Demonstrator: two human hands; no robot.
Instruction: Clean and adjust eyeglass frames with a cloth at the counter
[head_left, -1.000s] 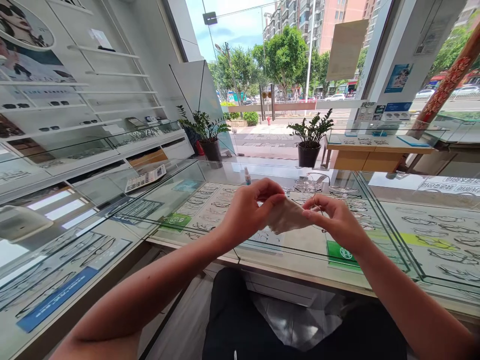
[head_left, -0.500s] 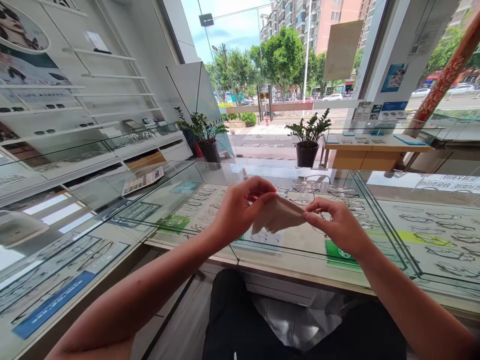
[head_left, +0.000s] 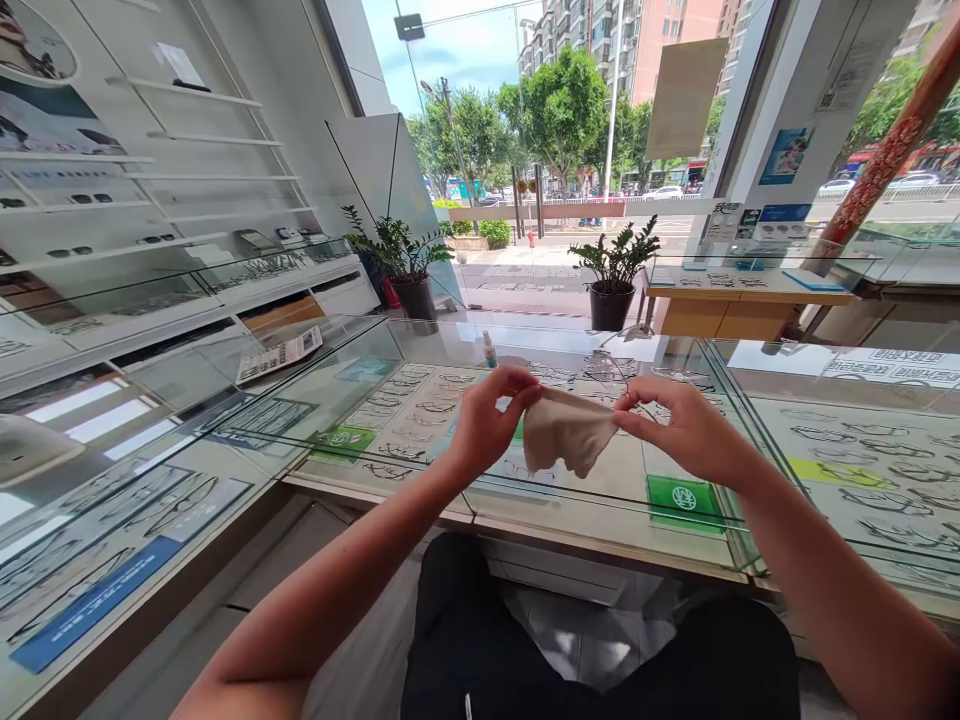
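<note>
A beige cleaning cloth hangs in folds between my two hands above the glass counter. My left hand is closed, pinching the cloth's upper left corner between thumb and fingertips. At the other end, my right hand pinches the right corner. Thin wire-framed eyeglasses show by the right fingers and appear held in that hand; most of their frame is hidden or hard to tell from the frames below. A small spray bottle stands upright on the counter beyond my left hand.
Inside the counter lie rows of eyeglasses and a green card. Another glass case extends along the left. Potted plants stand beyond the counter, before the window. My legs are below the counter edge.
The cloth now hangs down more openly between my hands, its lower edge showing. My right hand has shifted slightly right and up. The spray bottle is less covered by my left hand.
</note>
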